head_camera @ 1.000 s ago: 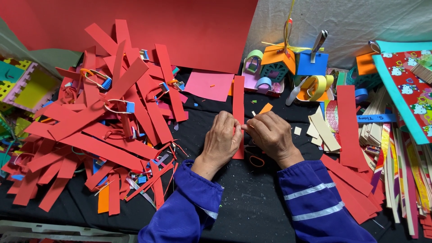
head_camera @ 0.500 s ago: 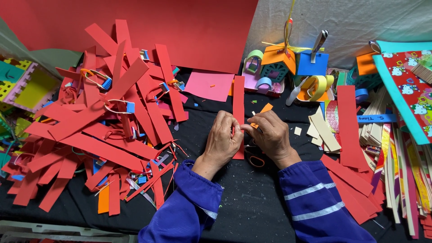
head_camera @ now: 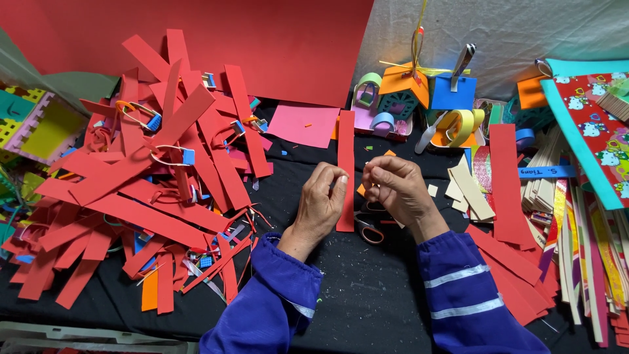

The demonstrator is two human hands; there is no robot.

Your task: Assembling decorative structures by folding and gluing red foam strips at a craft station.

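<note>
Left hand [head_camera: 321, 200] grip pinches a red strip [head_camera: 346, 164]; right hand [head_camera: 396, 189] fingers bunched narrow, contents unclear.

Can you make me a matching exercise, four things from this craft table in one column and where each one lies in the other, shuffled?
Things:
1. red strip
2. scissors
3. heap of red strips
4. pink sheet

Places:
A. flat below the big red sheet, left of the red strip's top end
B. under the right hand
C. upright between the left hand and the right hand
D. piled at the left of the table

Pairs: 1-C, 2-B, 3-D, 4-A
</note>
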